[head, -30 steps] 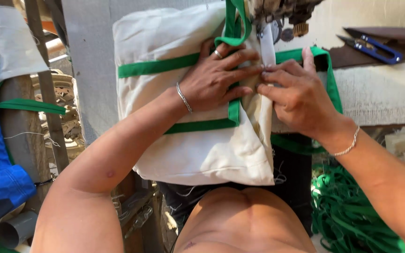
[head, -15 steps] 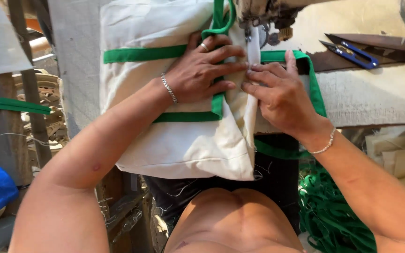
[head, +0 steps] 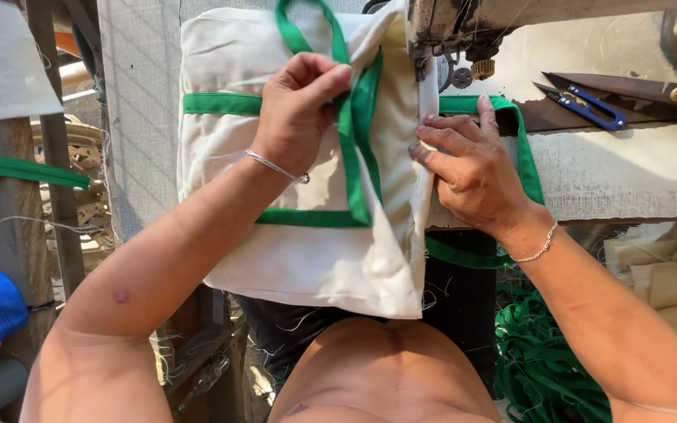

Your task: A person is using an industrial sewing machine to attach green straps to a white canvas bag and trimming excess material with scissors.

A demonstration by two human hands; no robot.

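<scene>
- The bench [head: 628, 168] runs across the top right — a pale, worn surface with a sewing machine [head: 464, 23] set at its upper edge, the needle area just above the work.
- A cream cloth bag [head: 307, 251] trimmed in green lies over the bench edge and hangs down toward the person's lap; its long axis runs away from the body, toward the machine head.
- A heap of loose green strap [head: 542, 360] sits low on the right, well apart from the hands.
- The left hand [head: 295, 117] rests on the bag's middle, thumb and fingers pressed together on the green strap [head: 354, 141], pinching it where it folds and runs lengthwise down the bag. The strap's loop rises beyond the knuckles, so it lies directly under and ahead of this grip.
- The right hand [head: 472, 168] lies flat just beside the bag's folded right edge, fingers spread and pressing the cloth against the bench, touching the fold below the needle; it pinches nothing. It is the nearer hand to the needle, the left the nearer to the strap.
- Large dark shears [head: 644, 88] lie on the bench at upper right.
- Small blue-handled thread snips [head: 589, 106] lie just beside the shears, well apart from the right hand.
</scene>
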